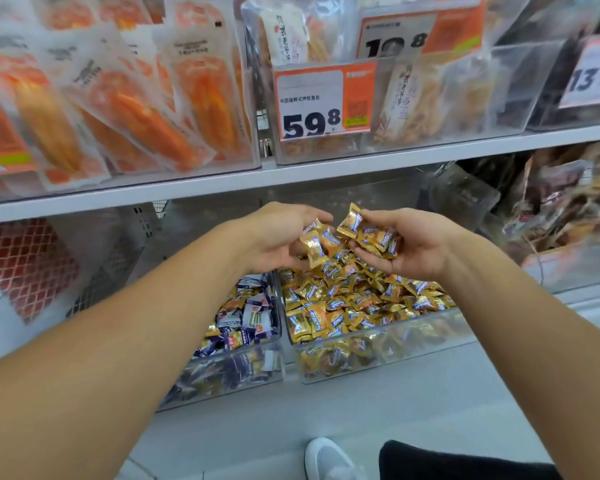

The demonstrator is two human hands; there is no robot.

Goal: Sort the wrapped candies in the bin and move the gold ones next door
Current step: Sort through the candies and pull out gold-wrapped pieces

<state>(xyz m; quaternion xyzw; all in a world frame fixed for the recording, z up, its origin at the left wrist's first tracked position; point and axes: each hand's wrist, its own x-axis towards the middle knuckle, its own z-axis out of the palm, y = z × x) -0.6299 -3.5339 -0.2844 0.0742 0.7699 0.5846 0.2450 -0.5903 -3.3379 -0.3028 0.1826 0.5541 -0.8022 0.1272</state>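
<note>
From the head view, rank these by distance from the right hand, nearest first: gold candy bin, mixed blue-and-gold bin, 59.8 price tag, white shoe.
1. gold candy bin: right beneath the right hand, which holds gold candies.
2. mixed blue-and-gold bin: next door, lower left.
3. 59.8 price tag: on the shelf above, up and left.
4. white shoe: on the floor, bottom of frame.

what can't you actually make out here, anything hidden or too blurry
Head view only:
- Printing on the gold candies: too small.
- How many gold ones remain in the mixed bin: the left forearm covers much of it.
- Candy count in the right hand: fingers hide some.
- Far-right price tag: cut by the edge.
</note>
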